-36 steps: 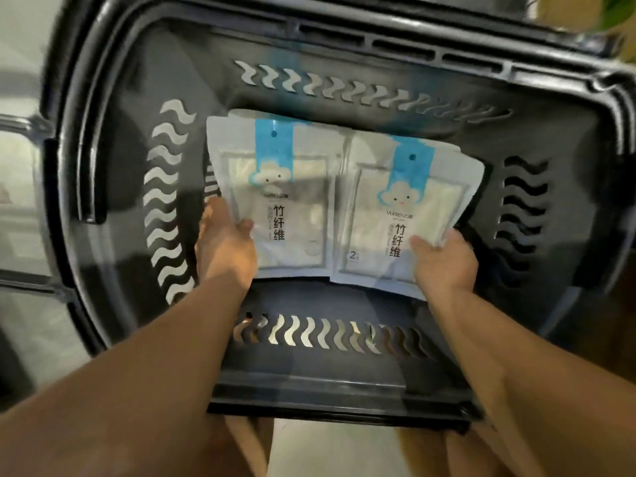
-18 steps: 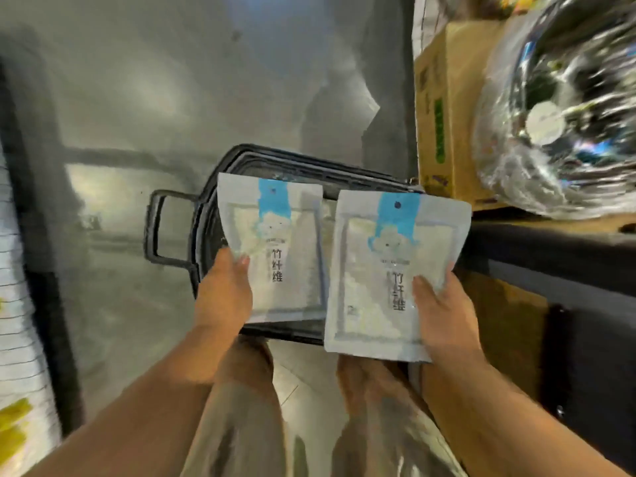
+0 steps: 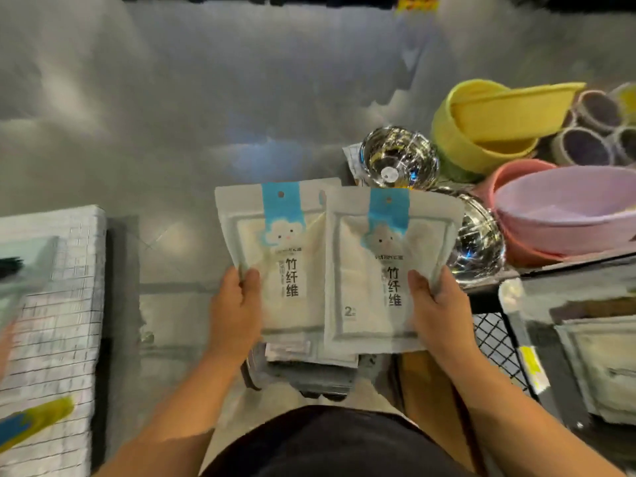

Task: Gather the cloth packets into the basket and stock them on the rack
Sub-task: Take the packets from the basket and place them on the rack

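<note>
Cloth packets (image 3: 275, 256) are held side by side, one in each hand, just in front of the person and a little to 5 o'clock of the view's middle. Their long axes run from 6 to 12 o'clock, with the blue hang-hole tabs at 12 o'clock and the printed fronts turned to the camera. The left packet's inner edge is overlapped by the right packet (image 3: 389, 270).

The left hand (image 3: 235, 315) is clamped on the left packet's lower outer edge, thumb on the front. The right hand (image 3: 437, 311) is clamped likewise on the right packet.

Part of a dark basket (image 3: 309, 380) is seen, blurred, just below at 6 o'clock. Grey floor (image 3: 172, 115) lies beyond. Steel bowls (image 3: 399, 156), yellow tubs (image 3: 481, 132) and a pink basin (image 3: 564, 208) are piled at 2 o'clock, a black mesh rack (image 3: 495, 349) stands at 4 o'clock, and a white gridded stack (image 3: 62, 304) at 9 o'clock.
</note>
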